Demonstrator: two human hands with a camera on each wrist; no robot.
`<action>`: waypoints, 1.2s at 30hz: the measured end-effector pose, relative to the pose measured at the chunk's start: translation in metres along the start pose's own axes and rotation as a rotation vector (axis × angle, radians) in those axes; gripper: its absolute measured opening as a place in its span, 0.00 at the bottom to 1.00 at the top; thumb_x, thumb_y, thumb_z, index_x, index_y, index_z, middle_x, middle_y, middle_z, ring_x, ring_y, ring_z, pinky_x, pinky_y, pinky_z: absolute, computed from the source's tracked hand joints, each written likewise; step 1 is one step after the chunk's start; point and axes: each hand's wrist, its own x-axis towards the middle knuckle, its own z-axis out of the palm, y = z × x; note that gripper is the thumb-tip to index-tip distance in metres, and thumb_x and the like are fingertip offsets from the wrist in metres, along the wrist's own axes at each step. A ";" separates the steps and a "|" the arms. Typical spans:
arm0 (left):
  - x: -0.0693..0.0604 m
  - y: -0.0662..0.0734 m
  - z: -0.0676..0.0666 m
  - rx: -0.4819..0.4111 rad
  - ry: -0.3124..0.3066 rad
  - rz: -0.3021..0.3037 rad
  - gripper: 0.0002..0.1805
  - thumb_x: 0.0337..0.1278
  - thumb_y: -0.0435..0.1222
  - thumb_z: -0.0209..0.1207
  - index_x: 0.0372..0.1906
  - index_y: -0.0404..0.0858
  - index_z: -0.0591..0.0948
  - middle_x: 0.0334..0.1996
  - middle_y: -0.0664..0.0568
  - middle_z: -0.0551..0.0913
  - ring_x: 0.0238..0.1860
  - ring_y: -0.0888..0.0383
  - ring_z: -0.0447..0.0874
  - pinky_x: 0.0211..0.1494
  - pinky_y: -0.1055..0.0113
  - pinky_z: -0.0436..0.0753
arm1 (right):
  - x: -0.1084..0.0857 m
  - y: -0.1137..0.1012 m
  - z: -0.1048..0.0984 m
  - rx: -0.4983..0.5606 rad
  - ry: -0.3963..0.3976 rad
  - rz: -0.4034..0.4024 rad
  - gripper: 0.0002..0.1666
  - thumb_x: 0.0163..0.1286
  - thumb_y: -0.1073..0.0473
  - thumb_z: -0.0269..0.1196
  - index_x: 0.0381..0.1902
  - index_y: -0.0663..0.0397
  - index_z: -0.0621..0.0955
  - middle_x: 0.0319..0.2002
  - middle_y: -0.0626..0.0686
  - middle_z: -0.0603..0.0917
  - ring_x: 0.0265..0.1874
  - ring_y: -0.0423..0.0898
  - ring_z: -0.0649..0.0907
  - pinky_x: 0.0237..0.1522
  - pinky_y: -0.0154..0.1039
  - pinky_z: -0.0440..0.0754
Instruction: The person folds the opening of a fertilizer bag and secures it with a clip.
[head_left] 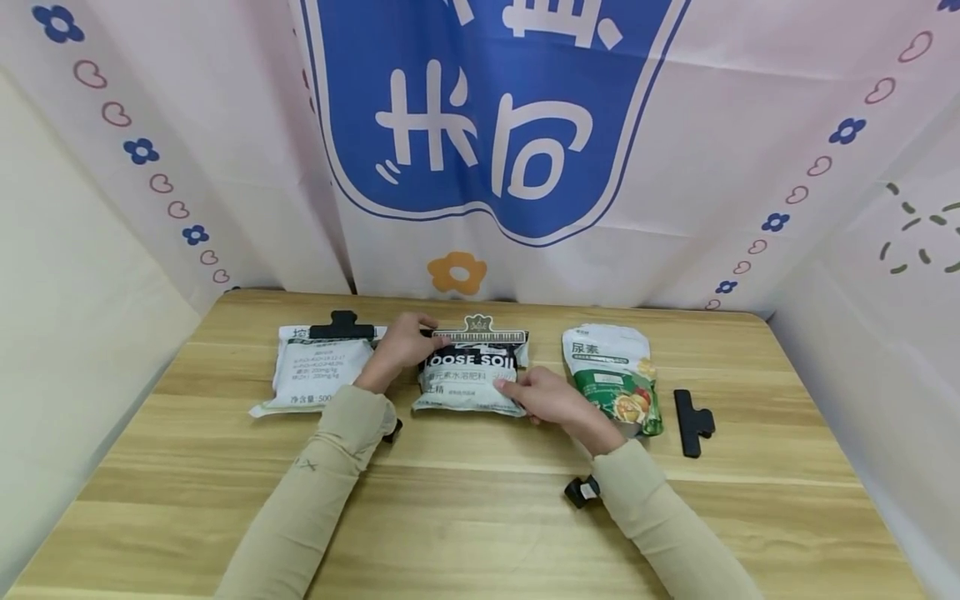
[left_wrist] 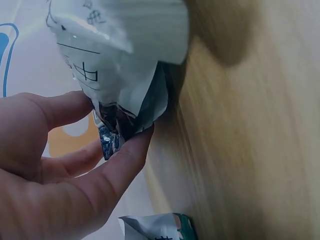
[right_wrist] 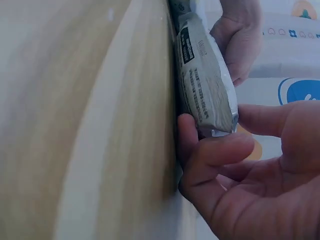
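Note:
A white and black bag lettered "LOOSE SOIL" (head_left: 459,377) lies in the middle of the table, its top edge in a clip with a crown-shaped tab (head_left: 478,325). At its upper left corner my left hand (head_left: 401,342) pinches the bag; the left wrist view shows thumb and fingers (left_wrist: 125,160) on either side of its dark folded end. My right hand (head_left: 551,396) grips the lower right side, thumb on the front. In the right wrist view its fingers (right_wrist: 210,160) curl at the bag's edge (right_wrist: 207,85). The fingers under the bag are partly hidden.
Left of my left hand lies a white bag (head_left: 311,375) with a black clip (head_left: 342,325) on its top. A green and white bag (head_left: 611,375) lies to the right, beside a loose black clip (head_left: 693,423). A printed curtain (head_left: 637,267) hangs behind the table.

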 end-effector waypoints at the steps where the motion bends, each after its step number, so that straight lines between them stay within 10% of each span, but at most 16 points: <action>1: 0.000 0.000 0.000 0.011 0.001 0.005 0.29 0.75 0.45 0.62 0.73 0.35 0.75 0.77 0.39 0.70 0.73 0.40 0.73 0.71 0.44 0.80 | 0.000 -0.001 0.000 -0.034 0.017 0.002 0.31 0.80 0.40 0.60 0.17 0.45 0.69 0.14 0.44 0.66 0.15 0.42 0.67 0.21 0.35 0.67; 7: -0.002 0.003 0.000 0.074 0.006 0.045 0.29 0.76 0.45 0.61 0.72 0.34 0.75 0.75 0.39 0.74 0.64 0.44 0.79 0.63 0.51 0.83 | -0.005 -0.006 0.002 -0.234 0.113 -0.048 0.34 0.80 0.38 0.59 0.15 0.45 0.67 0.13 0.44 0.63 0.13 0.41 0.62 0.18 0.34 0.61; 11: -0.003 0.005 0.002 0.129 0.019 0.092 0.16 0.76 0.42 0.61 0.51 0.33 0.85 0.36 0.43 0.85 0.29 0.55 0.75 0.35 0.63 0.76 | -0.008 -0.008 0.002 -0.271 0.134 -0.086 0.34 0.80 0.39 0.58 0.14 0.45 0.67 0.12 0.43 0.63 0.13 0.41 0.62 0.17 0.34 0.60; 15: -0.003 0.007 0.003 0.158 0.024 0.106 0.22 0.76 0.41 0.61 0.22 0.41 0.70 0.15 0.56 0.59 0.16 0.60 0.59 0.23 0.68 0.64 | -0.010 -0.008 0.002 -0.289 0.143 -0.111 0.34 0.80 0.39 0.58 0.14 0.45 0.67 0.12 0.43 0.63 0.13 0.41 0.63 0.18 0.34 0.61; 21: -0.008 0.012 0.003 0.220 0.048 0.101 0.27 0.75 0.42 0.61 0.19 0.45 0.63 0.14 0.58 0.59 0.16 0.61 0.60 0.23 0.69 0.64 | -0.013 -0.007 -0.001 -0.317 0.149 -0.142 0.35 0.80 0.38 0.58 0.13 0.44 0.66 0.11 0.42 0.62 0.12 0.40 0.62 0.18 0.34 0.61; 26: -0.012 0.018 0.004 0.261 0.089 0.092 0.15 0.75 0.44 0.60 0.37 0.36 0.84 0.21 0.52 0.74 0.17 0.61 0.65 0.24 0.69 0.68 | -0.019 -0.006 -0.007 -0.304 0.141 -0.164 0.35 0.80 0.39 0.58 0.12 0.43 0.66 0.11 0.42 0.60 0.12 0.41 0.59 0.18 0.35 0.61; 29: -0.016 0.022 0.004 0.257 0.144 0.104 0.19 0.75 0.43 0.59 0.26 0.37 0.80 0.17 0.54 0.70 0.15 0.61 0.63 0.20 0.70 0.64 | -0.022 -0.006 -0.009 -0.309 0.143 -0.158 0.34 0.80 0.39 0.59 0.13 0.44 0.68 0.12 0.42 0.60 0.12 0.41 0.59 0.18 0.35 0.61; 32: -0.022 0.031 0.006 0.245 0.210 0.161 0.28 0.75 0.42 0.58 0.15 0.42 0.65 0.14 0.55 0.63 0.16 0.58 0.62 0.18 0.67 0.64 | -0.028 -0.007 -0.012 -0.330 0.160 -0.148 0.29 0.79 0.40 0.61 0.19 0.47 0.77 0.14 0.44 0.68 0.14 0.41 0.64 0.20 0.35 0.66; 36: -0.033 0.049 0.013 0.242 0.279 0.323 0.18 0.75 0.39 0.59 0.28 0.33 0.84 0.39 0.39 0.87 0.36 0.46 0.85 0.39 0.54 0.88 | -0.041 -0.010 -0.020 -0.350 0.195 -0.144 0.23 0.78 0.40 0.62 0.36 0.54 0.87 0.25 0.49 0.83 0.20 0.43 0.75 0.25 0.35 0.74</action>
